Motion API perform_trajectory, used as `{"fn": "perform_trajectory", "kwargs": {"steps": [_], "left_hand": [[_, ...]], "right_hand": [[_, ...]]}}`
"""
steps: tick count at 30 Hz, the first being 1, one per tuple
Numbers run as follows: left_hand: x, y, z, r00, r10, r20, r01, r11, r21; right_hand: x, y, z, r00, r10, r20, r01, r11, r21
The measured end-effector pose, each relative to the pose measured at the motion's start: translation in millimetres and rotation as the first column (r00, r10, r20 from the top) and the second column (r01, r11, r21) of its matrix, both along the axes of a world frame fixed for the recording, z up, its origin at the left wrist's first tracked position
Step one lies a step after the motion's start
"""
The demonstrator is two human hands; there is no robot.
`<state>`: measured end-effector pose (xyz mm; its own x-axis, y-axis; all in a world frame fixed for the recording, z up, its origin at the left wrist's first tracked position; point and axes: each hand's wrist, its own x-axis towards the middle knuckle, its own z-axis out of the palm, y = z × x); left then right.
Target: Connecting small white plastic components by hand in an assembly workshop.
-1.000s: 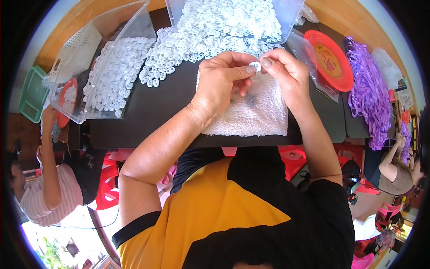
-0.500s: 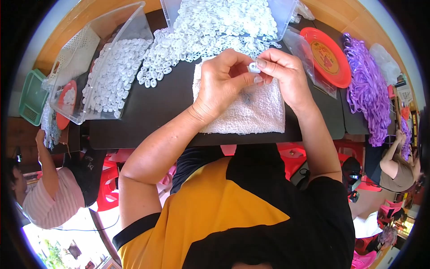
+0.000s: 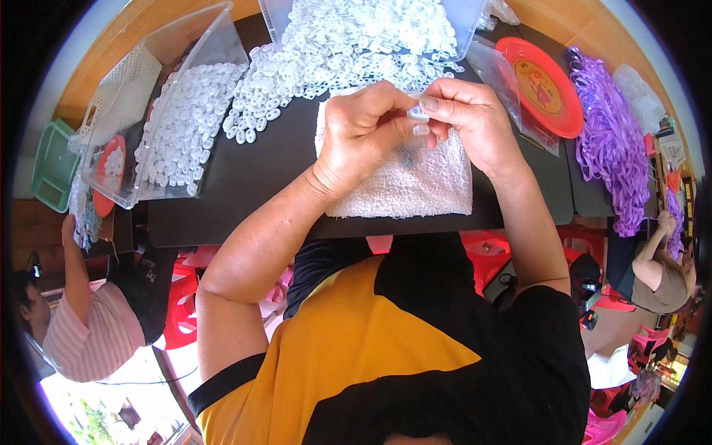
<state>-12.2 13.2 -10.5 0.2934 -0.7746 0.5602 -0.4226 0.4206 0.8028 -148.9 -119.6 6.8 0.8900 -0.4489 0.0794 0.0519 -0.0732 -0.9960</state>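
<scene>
Above a folded white towel (image 3: 415,189), my two hands meet around one small white plastic piece (image 3: 417,114), oval with a hole. My right hand (image 3: 471,122) pinches it between thumb and fingers. My left hand (image 3: 363,130) is closed too, its thumb and fingertips pressed at the piece's near side; some of its fingers are hidden. Just beyond the towel, a heap of the same white oval pieces (image 3: 304,74) spills from a clear plastic bin (image 3: 469,26) onto the dark table (image 3: 245,178).
At the left a tilted clear bin (image 3: 133,194) holds more white pieces, near a green basket (image 3: 52,167). To the right lie a red plate (image 3: 564,111), a plastic bag (image 3: 495,67) and purple ribbons (image 3: 612,141). A person (image 3: 93,326) works at the left, another (image 3: 660,278) at the right.
My hands remain together at the same place over the towel. The white piece has turned slightly and sits a little further left between the fingertips.
</scene>
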Motion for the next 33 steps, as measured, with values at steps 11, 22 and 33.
{"fn": "perform_trajectory", "kwargs": {"steps": [11, 22, 33], "left_hand": [[1.8, -1.5, -2.0, 0.996, 0.028, 0.081, -0.029, 1.000, 0.004], [-0.6, -2.2, -5.6, 0.982, 0.117, 0.149, -0.109, 0.992, -0.065], [-2.9, -3.7, 3.1, 0.992, 0.088, 0.086, -0.095, 0.992, 0.080]], "right_hand": [[-2.5, -0.1, 1.7, 1.000, 0.003, 0.012, -0.003, 1.000, 0.026], [-1.2, 6.0, 5.5, 1.000, -0.027, 0.007, 0.028, 0.996, -0.083], [-6.8, 0.2, 12.8, 0.997, -0.076, 0.016, 0.075, 0.997, 0.018]]}}
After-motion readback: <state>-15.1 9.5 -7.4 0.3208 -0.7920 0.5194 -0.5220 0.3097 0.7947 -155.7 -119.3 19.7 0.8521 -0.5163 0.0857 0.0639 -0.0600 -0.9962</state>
